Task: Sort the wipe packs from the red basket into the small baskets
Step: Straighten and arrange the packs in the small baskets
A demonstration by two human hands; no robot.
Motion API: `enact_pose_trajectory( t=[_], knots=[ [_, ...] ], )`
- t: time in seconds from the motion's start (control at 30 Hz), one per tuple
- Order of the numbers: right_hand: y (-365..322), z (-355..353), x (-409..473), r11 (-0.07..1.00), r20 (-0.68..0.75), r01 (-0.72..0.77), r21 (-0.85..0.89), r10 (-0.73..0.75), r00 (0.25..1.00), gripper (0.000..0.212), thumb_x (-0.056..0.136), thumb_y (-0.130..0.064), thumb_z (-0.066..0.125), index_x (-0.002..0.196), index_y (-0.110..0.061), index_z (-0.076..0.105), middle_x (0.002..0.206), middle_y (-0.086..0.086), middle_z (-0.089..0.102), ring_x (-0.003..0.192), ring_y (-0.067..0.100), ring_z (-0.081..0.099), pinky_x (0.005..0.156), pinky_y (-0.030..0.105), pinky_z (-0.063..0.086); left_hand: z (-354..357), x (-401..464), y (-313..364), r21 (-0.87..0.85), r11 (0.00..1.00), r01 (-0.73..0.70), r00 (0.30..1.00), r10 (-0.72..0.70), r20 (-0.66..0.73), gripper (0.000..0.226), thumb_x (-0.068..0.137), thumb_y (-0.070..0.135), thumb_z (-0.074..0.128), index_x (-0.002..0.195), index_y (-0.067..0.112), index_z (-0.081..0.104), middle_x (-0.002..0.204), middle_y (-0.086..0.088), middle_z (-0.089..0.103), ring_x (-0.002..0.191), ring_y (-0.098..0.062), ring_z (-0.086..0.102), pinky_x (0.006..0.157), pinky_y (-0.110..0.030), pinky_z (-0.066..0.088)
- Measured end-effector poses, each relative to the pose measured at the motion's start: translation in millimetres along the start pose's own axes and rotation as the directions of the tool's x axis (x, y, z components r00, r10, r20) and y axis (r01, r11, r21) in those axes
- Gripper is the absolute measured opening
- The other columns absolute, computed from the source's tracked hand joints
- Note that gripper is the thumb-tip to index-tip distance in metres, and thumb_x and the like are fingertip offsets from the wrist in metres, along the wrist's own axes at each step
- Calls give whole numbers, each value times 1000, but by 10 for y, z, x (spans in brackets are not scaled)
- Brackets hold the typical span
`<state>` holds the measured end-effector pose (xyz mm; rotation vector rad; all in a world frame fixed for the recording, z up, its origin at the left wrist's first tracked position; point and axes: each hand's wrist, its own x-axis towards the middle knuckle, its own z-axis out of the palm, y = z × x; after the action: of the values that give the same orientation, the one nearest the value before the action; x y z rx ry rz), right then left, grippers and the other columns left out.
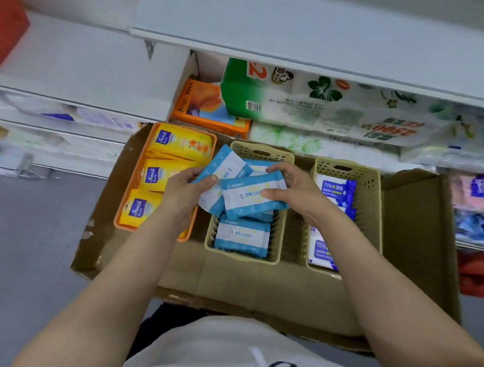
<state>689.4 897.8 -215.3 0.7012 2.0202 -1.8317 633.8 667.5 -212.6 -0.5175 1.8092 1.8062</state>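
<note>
Brown cardboard fills most of what I see: a flattened carton (pixel 259 288) lies under both my forearms and carries all three small baskets. Beyond my hands, white shelving (pixel 295 26) holds a big green-and-white printed tissue bundle (pixel 306 103) and an orange box (pixel 208 108) beside it.

To the left of my grip sits the orange basket (pixel 119 220), filled with yellow packs (pixel 179 142) lying in a row. Directly beneath my grip is the middle cream basket (pixel 277 239), with pale blue-and-white packs already lying flat in it; one of them (pixel 241 235) shows on the near side of my hands. To the right of my grip stands the second cream basket (pixel 372 193), holding white packs with dark blue "75%" labels (pixel 336 189).

My left hand (pixel 188 189) grips a tilted blue-and-white wipe pack (pixel 225 163), the thumb pressed on its face and the fingers curled beneath; another pack of the same kind seems to hang under it. My right hand (pixel 292 193) pinches a second blue-and-white pack (pixel 251 197) by its right end, thumb on the near edge, fingers over the far edge. The two held packs overlap above the middle basket. The red basket is not in my view.
</note>
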Motion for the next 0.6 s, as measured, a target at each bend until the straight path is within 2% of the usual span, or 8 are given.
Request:
enact_pose_trajectory(
  t=[0.1,0.27,0.37,0.43,0.53,0.6],
  knots=[
    [93,-159,62,999,-103,-37,-23,34,994,28,84,-6,75,96,-25,58,119,10,65,94,20,69,70,34,60,-135,-26,-56,-1,1000,9,997,-9,-80,35,86,12,73,119,7,64,104,-10,71,78,-17,69,53,-22,52],
    [253,-163,169,987,-122,-149,-54,142,982,28,86,-12,75,105,-19,55,119,7,61,98,21,68,79,45,61,-216,-9,-81,-11,1000,16,993,-17,-116,39,83,14,76,120,11,65,108,-10,72,87,-22,71,62,-28,53],
    [308,-114,223,986,-150,-146,-77,134,980,28,86,-14,75,104,-22,55,119,3,59,97,18,66,75,35,61,-274,-12,-80,-14,1000,11,993,-12,-119,37,84,16,75,119,13,65,107,-7,73,93,-22,72,66,-30,55],
    [336,-93,276,986,-178,-115,-122,92,980,28,87,-14,73,106,-25,56,117,-1,57,92,11,64,64,23,58,-336,-17,-91,-7,1000,26,991,-26,-130,39,85,17,74,123,12,64,109,-8,72,95,-22,71,70,-33,57],
    [344,-51,392,971,-236,-75,-229,19,972,28,88,-15,71,108,-30,59,113,-6,53,88,4,58,64,23,55,-434,-8,-111,3,999,48,987,-47,-152,40,85,17,74,122,9,63,110,-10,71,95,-24,71,77,-38,59],
    [359,1,479,941,-224,-67,-332,-9,975,27,87,-15,71,107,-30,60,111,-7,54,87,4,57,63,22,52,-484,20,-113,1,998,63,986,-62,-158,40,82,19,76,118,8,62,109,-11,72,92,-22,72,71,-36,59]
  ],
)
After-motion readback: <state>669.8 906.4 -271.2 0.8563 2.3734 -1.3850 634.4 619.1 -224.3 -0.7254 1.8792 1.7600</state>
